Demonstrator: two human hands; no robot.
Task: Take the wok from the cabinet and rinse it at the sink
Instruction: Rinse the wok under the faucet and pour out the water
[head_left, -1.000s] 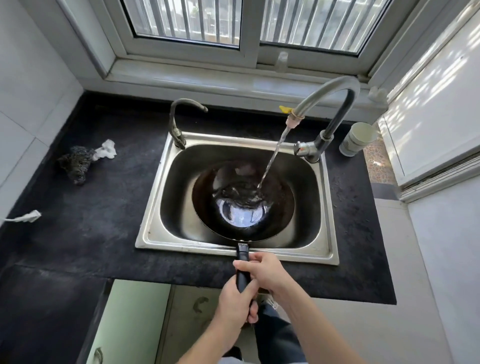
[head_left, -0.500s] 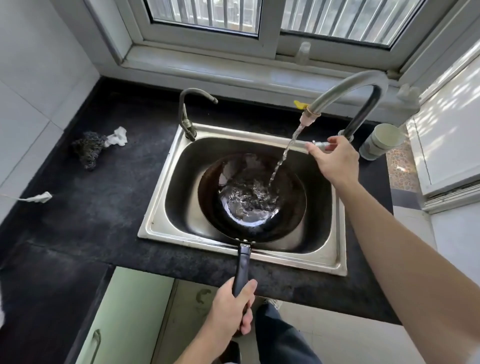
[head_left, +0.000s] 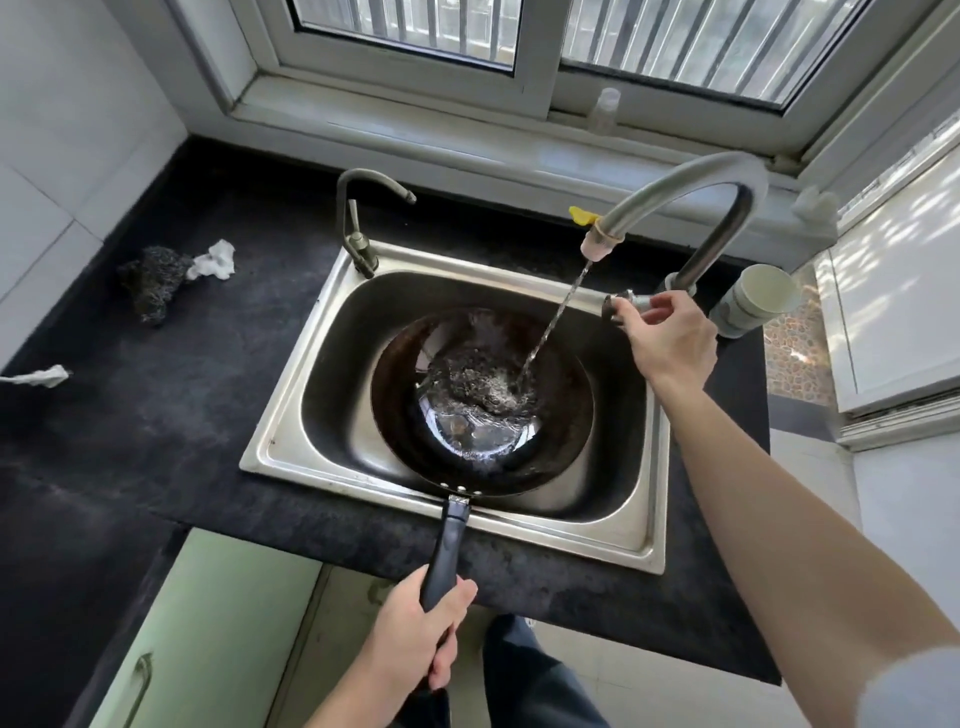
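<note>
The dark round wok (head_left: 405, 415) sits in the steel sink (head_left: 291, 441), with water pooled in its bottom. Its black handle (head_left: 449, 540) sticks out over the sink's front rim. My left hand (head_left: 415, 634) grips the end of that handle. A thin stream of water falls from the tall curved faucet (head_left: 691, 182) into the wok. My right hand (head_left: 667, 338) is at the faucet's lever (head_left: 618, 306), fingers closed around it.
A second, smaller tap (head_left: 358, 218) stands at the sink's back left corner. A steel scrubber (head_left: 153, 280) and crumpled tissue (head_left: 213, 260) lie on the black counter at left. A pale cup (head_left: 753, 301) stands right of the faucet. Green cabinet doors (head_left: 208, 623) are below.
My right hand left the wok handle, reached up to the faucet lever and stays there. The water stream has thinned. My left hand still holds the handle.
</note>
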